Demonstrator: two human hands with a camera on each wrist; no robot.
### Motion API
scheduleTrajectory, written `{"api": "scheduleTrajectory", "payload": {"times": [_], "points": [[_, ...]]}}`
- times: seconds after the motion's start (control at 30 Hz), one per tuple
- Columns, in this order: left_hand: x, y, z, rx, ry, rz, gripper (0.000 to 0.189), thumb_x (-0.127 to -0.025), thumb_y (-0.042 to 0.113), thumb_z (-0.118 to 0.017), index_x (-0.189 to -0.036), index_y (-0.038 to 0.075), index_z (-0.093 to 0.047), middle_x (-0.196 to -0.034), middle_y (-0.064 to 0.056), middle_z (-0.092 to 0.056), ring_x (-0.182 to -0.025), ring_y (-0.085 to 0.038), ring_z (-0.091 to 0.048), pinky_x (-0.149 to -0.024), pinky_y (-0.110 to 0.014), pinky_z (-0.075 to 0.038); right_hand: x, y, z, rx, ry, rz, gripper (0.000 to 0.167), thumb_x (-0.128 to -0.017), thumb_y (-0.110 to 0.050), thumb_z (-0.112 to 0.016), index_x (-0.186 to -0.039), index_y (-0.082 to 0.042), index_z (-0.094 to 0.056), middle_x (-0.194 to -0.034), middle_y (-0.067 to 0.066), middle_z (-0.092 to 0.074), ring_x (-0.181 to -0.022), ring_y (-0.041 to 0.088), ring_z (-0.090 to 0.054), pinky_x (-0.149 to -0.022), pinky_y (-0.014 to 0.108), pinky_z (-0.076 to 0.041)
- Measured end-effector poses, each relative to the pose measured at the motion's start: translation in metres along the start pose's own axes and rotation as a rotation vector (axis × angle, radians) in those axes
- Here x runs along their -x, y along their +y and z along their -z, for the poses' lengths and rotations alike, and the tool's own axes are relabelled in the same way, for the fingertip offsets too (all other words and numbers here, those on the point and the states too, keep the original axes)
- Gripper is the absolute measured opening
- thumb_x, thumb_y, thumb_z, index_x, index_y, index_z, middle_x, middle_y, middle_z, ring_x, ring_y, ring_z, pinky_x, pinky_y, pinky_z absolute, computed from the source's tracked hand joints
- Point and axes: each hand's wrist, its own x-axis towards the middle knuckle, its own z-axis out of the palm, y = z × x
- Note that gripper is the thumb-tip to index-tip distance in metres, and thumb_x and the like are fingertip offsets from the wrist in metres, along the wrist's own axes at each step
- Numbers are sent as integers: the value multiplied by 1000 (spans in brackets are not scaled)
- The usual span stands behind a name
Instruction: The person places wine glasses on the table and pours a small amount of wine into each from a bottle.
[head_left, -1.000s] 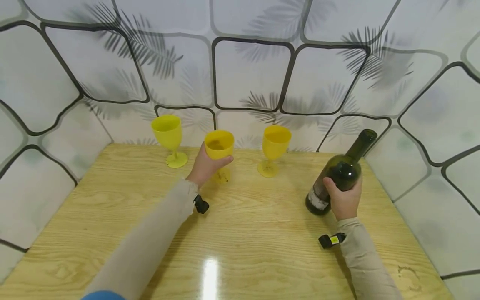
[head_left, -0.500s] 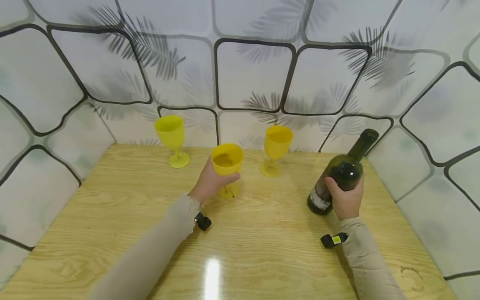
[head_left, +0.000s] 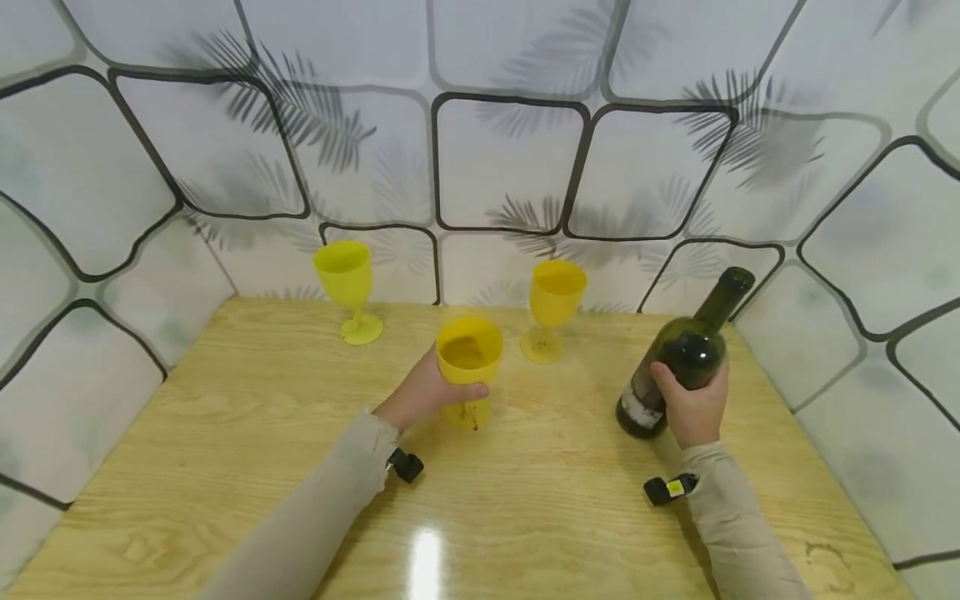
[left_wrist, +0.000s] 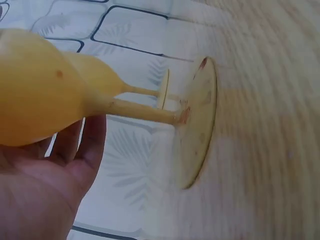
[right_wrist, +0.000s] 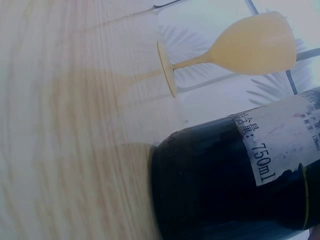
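Note:
A yellow goblet (head_left: pixel 459 368) is held by its bowl in my left hand (head_left: pixel 418 395), thumb across the near side and fingers behind. In the left wrist view its stem and stained foot (left_wrist: pixel 202 130) show below the hand; whether the foot touches the wood I cannot tell. My right hand (head_left: pixel 695 408) grips a dark green wine bottle (head_left: pixel 678 346) around its body. The bottle's base meets the tabletop in the right wrist view, where a torn white label (right_wrist: pixel 280 145) reads 750ml. Most of the right hand is out of that view.
A yellow-green goblet (head_left: pixel 347 279) stands at the back left of the wooden table (head_left: pixel 187 467). Another yellow goblet (head_left: pixel 557 298) stands at the back, between the held goblet and the bottle. Patterned wall panels (head_left: pixel 510 167) close off the back and both sides.
My left hand has brought its goblet nearer and a little to the right, away from the back wall. The right hand and the bottle stay in place.

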Motion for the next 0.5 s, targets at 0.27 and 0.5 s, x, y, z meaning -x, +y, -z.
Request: {"api": "scheduleTrajectory", "payload": {"times": [0.27, 0.5], "points": [[5, 3, -11, 70, -171, -51, 86, -77, 40, -93, -146, 19, -46, -131, -7, -62, -113, -24, -61, -103, -43, -50, 3, 0, 2, 9, 1, -9, 80, -80, -2, -81, -151, -10, -45, -129, -11, -56, -121, 7, -51, -104, 24, -40], [8, 4, -22, 79, -268, -123, 93, -74, 59, -86, -146, 16, -45, -129, -7, -63, -111, -24, -62, -101, -42, -52, 2, 0, 1, -2, -5, -1, 79, -80, -1, -81, -150, -11, -46, -128, -10, -57, -120, 8, -52, -103, 24, -40]]}}
